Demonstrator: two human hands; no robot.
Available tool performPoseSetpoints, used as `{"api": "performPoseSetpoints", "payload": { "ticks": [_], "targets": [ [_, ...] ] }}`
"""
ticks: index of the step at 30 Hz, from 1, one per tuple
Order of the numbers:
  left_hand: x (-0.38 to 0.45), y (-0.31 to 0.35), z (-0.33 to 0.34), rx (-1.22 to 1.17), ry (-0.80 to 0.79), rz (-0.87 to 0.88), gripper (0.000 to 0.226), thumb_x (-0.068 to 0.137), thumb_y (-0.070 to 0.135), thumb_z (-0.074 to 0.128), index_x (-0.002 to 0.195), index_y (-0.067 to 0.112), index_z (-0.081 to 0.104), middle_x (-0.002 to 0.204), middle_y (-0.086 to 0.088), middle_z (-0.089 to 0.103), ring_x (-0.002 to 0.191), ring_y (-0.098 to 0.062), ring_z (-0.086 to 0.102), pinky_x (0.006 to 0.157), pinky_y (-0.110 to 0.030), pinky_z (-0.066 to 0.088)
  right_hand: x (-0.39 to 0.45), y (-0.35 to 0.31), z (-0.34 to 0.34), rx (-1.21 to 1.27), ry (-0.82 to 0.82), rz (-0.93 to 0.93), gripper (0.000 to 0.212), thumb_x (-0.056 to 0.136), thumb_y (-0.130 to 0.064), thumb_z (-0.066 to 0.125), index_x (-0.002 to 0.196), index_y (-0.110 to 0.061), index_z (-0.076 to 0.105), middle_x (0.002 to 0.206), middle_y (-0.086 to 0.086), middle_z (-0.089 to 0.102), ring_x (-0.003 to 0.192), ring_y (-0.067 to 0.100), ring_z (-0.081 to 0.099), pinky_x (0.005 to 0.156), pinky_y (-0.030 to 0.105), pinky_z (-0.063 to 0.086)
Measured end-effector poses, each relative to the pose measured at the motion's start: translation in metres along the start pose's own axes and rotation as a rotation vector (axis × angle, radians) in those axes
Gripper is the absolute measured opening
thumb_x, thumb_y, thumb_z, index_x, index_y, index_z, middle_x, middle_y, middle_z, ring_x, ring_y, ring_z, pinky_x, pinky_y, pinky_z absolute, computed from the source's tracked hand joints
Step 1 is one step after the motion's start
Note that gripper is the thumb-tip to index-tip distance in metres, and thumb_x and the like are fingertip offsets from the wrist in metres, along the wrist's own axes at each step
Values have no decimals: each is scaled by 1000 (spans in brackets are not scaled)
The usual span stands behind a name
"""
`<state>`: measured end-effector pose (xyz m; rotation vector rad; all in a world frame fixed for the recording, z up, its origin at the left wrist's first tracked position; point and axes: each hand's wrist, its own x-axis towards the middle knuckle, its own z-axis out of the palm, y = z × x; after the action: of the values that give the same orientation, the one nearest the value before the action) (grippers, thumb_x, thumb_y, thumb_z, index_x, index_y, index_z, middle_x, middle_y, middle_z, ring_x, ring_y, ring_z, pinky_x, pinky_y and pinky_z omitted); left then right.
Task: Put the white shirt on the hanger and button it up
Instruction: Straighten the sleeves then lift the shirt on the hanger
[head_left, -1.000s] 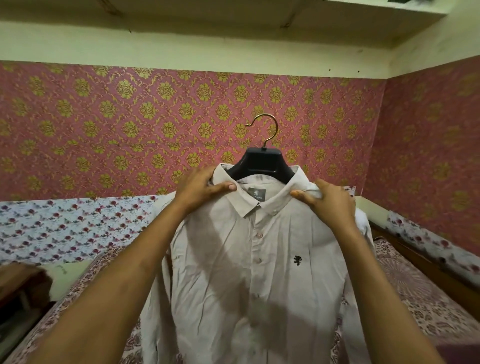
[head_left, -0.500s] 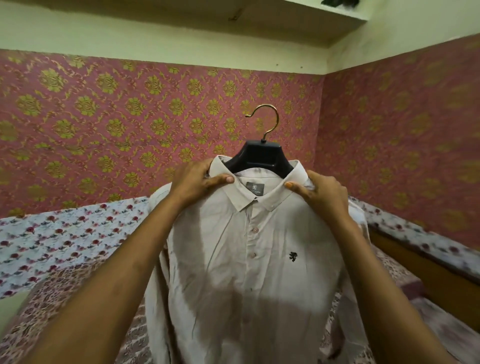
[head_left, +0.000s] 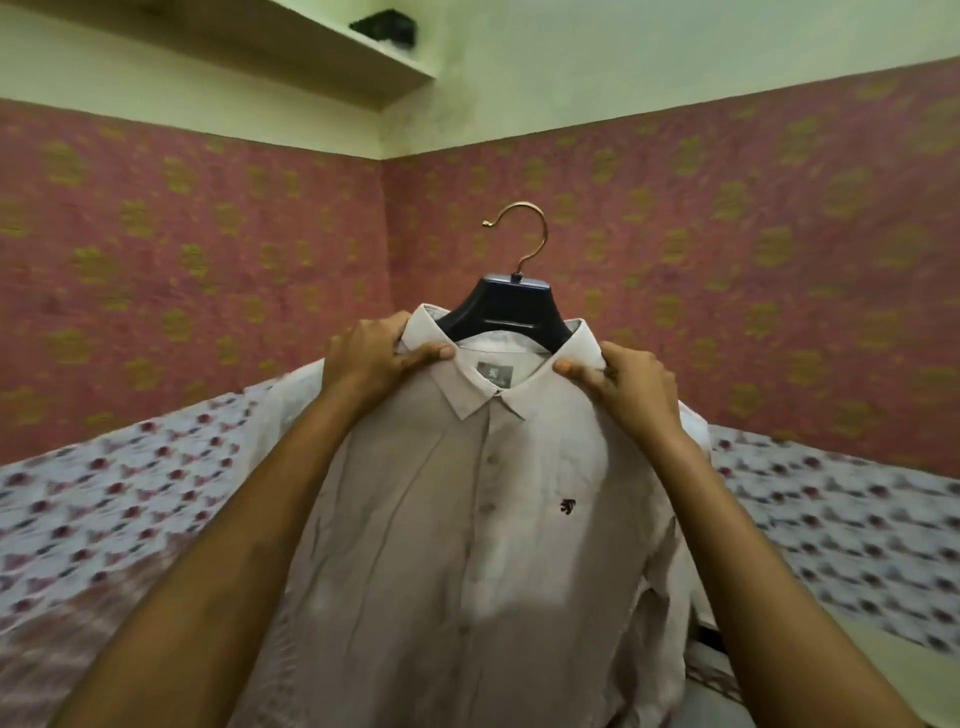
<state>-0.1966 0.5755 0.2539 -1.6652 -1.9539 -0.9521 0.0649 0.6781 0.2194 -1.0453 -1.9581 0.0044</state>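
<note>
The white shirt hangs on a black hanger with a gold hook, held up in front of me. Its front placket is closed, with a row of buttons down the middle and a small dark logo on the chest. My left hand grips the shirt's left shoulder beside the collar, thumb on the front. At the other shoulder, my right hand pinches the fabric by the collar in the same way. Both sleeves hang down behind my forearms.
A pink wall with gold motifs meets a second wall at a corner behind the shirt. A floral bedsheet covers the bed below. A pale shelf with a dark object runs overhead at upper left.
My view has swung to the right and up, bringing the room corner and the shelf behind the shirt. Both hands keep the same grip on the shoulders, and the shirt stays on the hanger.
</note>
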Motion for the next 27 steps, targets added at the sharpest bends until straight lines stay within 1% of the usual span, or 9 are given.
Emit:
{"api": "performPoseSetpoints", "payload": {
  "ticks": [3, 6, 9, 11, 14, 17, 19, 23, 27],
  "targets": [
    [10, 63, 26, -65, -42, 86, 88, 53, 87, 24, 101, 23, 60, 100, -12, 69, 97, -36, 59, 76, -39, 39, -19, 45, -54, -81, 52, 79, 66, 69, -76, 38, 66, -10, 41, 59, 3, 52, 65, 30, 53, 54, 35, 30],
    [11, 132, 51, -124, -58, 166, 84, 57, 87, 25, 101, 24, 59, 100, -10, 68, 98, -35, 58, 75, -38, 33, -41, 89, -112, -161, 86, 147, 67, 71, -76, 41, 71, -9, 46, 64, 3, 54, 70, 30, 55, 58, 35, 32],
    [3, 216, 77, -209, -77, 231, 72, 66, 80, 34, 99, 21, 58, 98, -11, 68, 98, -36, 58, 76, -40, 32, -68, 139, -178, -224, 133, 211, 67, 69, -76, 40, 71, -9, 47, 64, 1, 54, 71, 29, 55, 59, 36, 34],
    [-2, 263, 92, -266, -82, 265, 68, 67, 78, 36, 96, 21, 57, 97, -10, 68, 97, -35, 59, 77, -41, 34, -84, 167, -214, -264, 158, 233, 69, 69, -76, 41, 75, -8, 51, 70, 4, 60, 73, 29, 57, 61, 36, 36],
    [-14, 349, 115, -380, -136, 280, 65, 66, 79, 38, 94, 23, 56, 97, -8, 68, 96, -33, 60, 78, -41, 36, -109, 217, -279, -339, 158, 278, 61, 78, -68, 49, 79, -8, 53, 77, 7, 63, 78, 31, 58, 61, 35, 35],
    [-23, 429, 134, -453, -182, 319, 56, 73, 76, 48, 90, 23, 53, 97, -9, 67, 98, -33, 59, 78, -40, 34, -130, 262, -338, -407, 180, 320, 57, 79, -66, 47, 81, -9, 53, 83, 10, 65, 82, 33, 59, 62, 36, 36],
    [-27, 461, 143, -475, -181, 324, 52, 76, 71, 48, 89, 21, 52, 97, -10, 67, 98, -34, 59, 77, -40, 34, -140, 283, -360, -439, 188, 337, 56, 80, -66, 46, 84, -11, 54, 89, 11, 67, 86, 34, 60, 63, 36, 39],
    [-35, 538, 161, -527, -208, 369, 55, 74, 73, 45, 90, 21, 52, 96, -9, 67, 97, -33, 59, 77, -41, 35, -159, 327, -412, -504, 232, 380, 55, 81, -65, 45, 83, -11, 53, 87, 9, 65, 82, 33, 60, 61, 35, 39],
    [-33, 606, 183, -540, -207, 399, 64, 72, 76, 42, 101, 20, 58, 99, -8, 68, 99, -31, 59, 78, -40, 36, -169, 371, -453, -515, 274, 420, 56, 81, -64, 46, 81, -8, 52, 80, 7, 60, 78, 31, 58, 64, 35, 37]
  ]
}}
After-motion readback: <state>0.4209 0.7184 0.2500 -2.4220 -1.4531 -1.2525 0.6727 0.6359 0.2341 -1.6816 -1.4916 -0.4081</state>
